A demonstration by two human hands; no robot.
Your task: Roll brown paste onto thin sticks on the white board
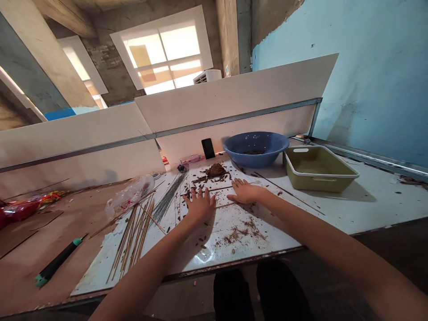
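Two bare hands flat on the white board (284,218), both released and gripping nothing: left hand (199,207) with fingers (194,194) spread wide among brown crumbs, right hand (247,192) with fingers (238,183) spread over a thin stick (220,188). Just beyond both hands, on the board, a brown lump (216,170). Left on the board, loose wooden sticks (133,236) and grey rods (169,196). At the board's far edge, a blue basin (256,148), a phone (207,148) and an olive tray (317,170). Left of the board, a green-handled screwdriver (58,261).
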